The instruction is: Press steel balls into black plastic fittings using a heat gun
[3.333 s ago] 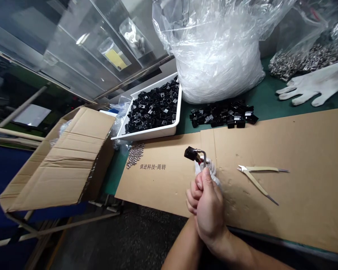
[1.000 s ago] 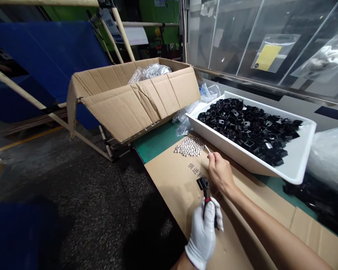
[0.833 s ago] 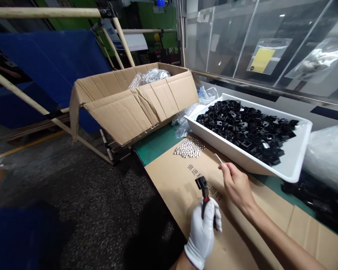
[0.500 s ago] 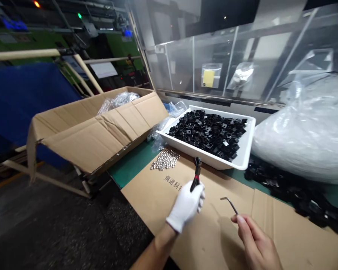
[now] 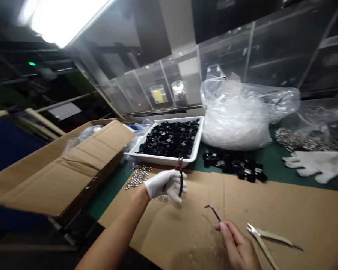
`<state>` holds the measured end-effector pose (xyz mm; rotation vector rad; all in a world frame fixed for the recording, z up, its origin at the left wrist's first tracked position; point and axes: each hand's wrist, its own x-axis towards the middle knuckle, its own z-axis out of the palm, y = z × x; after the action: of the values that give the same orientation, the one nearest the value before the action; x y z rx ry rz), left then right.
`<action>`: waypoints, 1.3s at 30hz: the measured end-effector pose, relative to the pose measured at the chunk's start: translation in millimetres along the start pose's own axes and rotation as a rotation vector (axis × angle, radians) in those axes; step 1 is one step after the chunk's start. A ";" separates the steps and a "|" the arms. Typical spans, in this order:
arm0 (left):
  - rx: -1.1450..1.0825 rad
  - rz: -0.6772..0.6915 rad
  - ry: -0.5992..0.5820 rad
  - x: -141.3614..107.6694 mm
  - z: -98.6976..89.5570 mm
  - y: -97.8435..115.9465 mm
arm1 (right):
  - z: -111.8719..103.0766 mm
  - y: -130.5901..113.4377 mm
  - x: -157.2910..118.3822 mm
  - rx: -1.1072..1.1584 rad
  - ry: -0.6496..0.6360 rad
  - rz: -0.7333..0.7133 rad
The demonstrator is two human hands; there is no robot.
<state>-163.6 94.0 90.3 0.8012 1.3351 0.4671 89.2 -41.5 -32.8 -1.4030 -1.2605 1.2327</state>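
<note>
My left hand (image 5: 167,184), in a white glove, holds small black-handled pliers (image 5: 180,179) above the cardboard sheet (image 5: 191,221). The pliers' jaws point up at the front edge of a white tray (image 5: 165,160) full of black parts (image 5: 169,138). My bare right hand (image 5: 233,240) pinches a thin bent metal tool (image 5: 214,213), its hooked end pointing left over the cardboard. Small shiny metal pieces (image 5: 139,176) lie left of my gloved hand.
An open cardboard box (image 5: 81,165) stands at the left. Behind the tray's right side is a full plastic bag (image 5: 236,116), with black parts (image 5: 236,165) before it. A white glove (image 5: 318,165) and cream-handled pliers (image 5: 261,236) lie at the right.
The view has swung right, bringing the loose glove and cream-handled pliers into sight. My left hand's fingers have spread, and the black part at the pliers' tip no longer shows there.
</note>
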 end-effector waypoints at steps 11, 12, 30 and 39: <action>1.375 0.082 0.486 63.0 117.2 -3.4 | -111.8 34.8 -13.5 -0.265 0.313 -0.125; 1.396 0.074 0.515 70.6 122.5 -1.2 | -120.1 38.4 -15.0 -0.298 0.364 -0.133; 1.496 -0.085 0.599 117.2 155.3 6.6 | -154.7 69.3 -20.5 -0.324 0.415 0.106; 1.513 -0.107 0.608 124.0 160.1 9.5 | -146.7 63.9 -21.9 -0.356 0.453 -0.053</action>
<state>17.8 149.8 19.3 1.8697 2.2549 -0.5859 243.5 -68.6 -72.0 -1.7684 -1.2168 0.6164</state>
